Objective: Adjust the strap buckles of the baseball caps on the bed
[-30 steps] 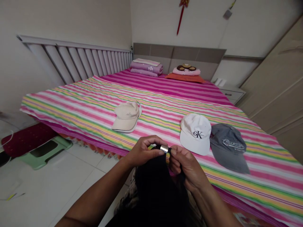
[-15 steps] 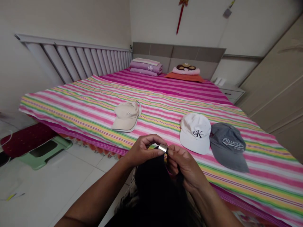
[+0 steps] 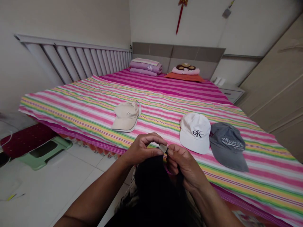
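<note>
– As you look down, what's the left hand (image 3: 144,149) doing?
– Pinching a silver buckle (image 3: 162,148). Thumb at the lower edge, forefinger arched over to the upper one. Narrow at the tips, open loop behind them.
– Right hand (image 3: 184,164)?
– Narrow too. Thumb and forefinger pinch the black cloth (image 3: 151,183) at the buckle's right end. Can't tell if they touch metal as well; fingertips cover it. Other fingers curled underneath.
– Where's the buckle exactly?
– Between my two hands, in front of me, tilted, right end lower. Black cloth hangs below it. Too dark to make out its full shape. Colour from the striped sheet (image 3: 158,110) shows through a small gap just under the buckle.
– What's on the sheet?
– Beige cap (image 3: 126,114), ahead and left, brim toward me. White cap (image 3: 195,134) on the right, brim toward me, dark letters up front. Grey cap (image 3: 227,146) just right of the white one, reads "Always".
– Far end?
– Purple quilt (image 3: 145,68), folded, near the headboard (image 3: 175,55). Orange pillow (image 3: 182,77) right of that, pink bedding (image 3: 180,71) stacked on it.
– Floor?
– Green stool (image 3: 62,143) down left, dark red cloth (image 3: 26,138) behind it.
</note>
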